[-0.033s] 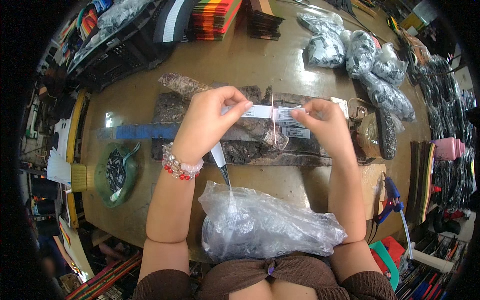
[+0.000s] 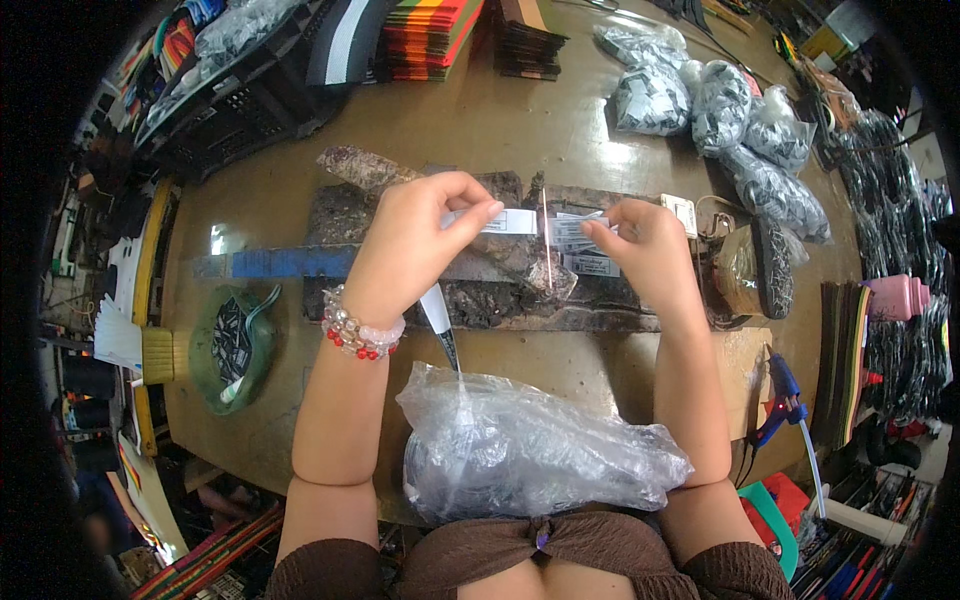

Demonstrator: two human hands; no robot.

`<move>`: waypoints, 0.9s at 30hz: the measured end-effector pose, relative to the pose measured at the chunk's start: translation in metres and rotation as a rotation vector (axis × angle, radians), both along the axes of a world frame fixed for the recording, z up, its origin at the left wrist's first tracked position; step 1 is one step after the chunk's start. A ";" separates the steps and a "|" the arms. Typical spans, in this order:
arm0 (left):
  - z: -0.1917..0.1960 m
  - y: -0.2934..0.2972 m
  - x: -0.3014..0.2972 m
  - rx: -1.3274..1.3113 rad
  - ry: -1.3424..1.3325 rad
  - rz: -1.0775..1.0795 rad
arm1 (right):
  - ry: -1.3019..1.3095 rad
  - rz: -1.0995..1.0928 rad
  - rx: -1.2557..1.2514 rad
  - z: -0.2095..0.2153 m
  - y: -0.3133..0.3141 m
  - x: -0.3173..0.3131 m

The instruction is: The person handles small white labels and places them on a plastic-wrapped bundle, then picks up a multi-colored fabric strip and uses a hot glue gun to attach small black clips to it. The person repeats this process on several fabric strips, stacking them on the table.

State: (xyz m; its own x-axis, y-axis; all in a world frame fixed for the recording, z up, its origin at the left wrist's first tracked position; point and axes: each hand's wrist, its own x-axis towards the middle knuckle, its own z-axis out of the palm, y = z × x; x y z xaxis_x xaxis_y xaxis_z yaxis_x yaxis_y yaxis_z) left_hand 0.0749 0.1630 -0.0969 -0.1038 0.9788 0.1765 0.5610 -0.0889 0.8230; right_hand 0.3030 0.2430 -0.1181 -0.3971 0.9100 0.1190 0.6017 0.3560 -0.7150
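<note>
Between the thumb and finger of my left hand [image 2: 422, 235] is the end of a white printed label ribbon [image 2: 515, 221]. The ribbon passes under that hand and down to a clear plastic bag [image 2: 530, 440] in front of me. My right hand [image 2: 645, 245] pinches several small cut labels [image 2: 575, 230], their far ends fanned out. Upright between the two hands stands a thin glowing wire [image 2: 547, 235], with a narrow gap between it and the ribbon's end. Under my right hand another printed label [image 2: 592, 265] lies on a dark, crusted board [image 2: 420, 300].
A green bowl [image 2: 200, 370] of small dark pieces stands at left. At right are a shoe-like brush [image 2: 770, 270] and a blue glue gun [image 2: 785, 395]. Bagged labels [image 2: 722, 110], stacked striped straps [image 2: 430, 40] and a black crate [image 2: 240, 110] line the table's far side.
The ribbon's end, which reached the wire, has drawn slightly left and now stands apart from it and from the labels in my right hand. Both hands barely moved.
</note>
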 end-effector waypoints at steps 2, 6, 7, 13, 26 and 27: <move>0.000 0.000 0.000 -0.035 -0.104 0.003 | -0.254 -0.118 0.254 -0.001 -0.005 -0.005; -0.001 -0.001 0.004 -0.022 -0.338 -0.071 | 0.155 -0.100 -0.121 0.012 -0.015 -0.008; -0.002 -0.001 0.007 -0.009 -0.337 -0.069 | 0.277 -0.050 -0.302 0.015 -0.017 -0.010; -0.006 0.000 0.015 -0.022 -0.197 -0.026 | 0.558 0.079 -0.461 0.007 -0.019 -0.019; -0.002 -0.003 0.017 -0.047 -0.244 -0.043 | 0.876 0.123 -0.826 0.012 -0.017 -0.013; -0.001 -0.005 0.020 -0.044 -0.278 -0.058 | 0.805 0.138 -0.805 0.015 -0.020 -0.013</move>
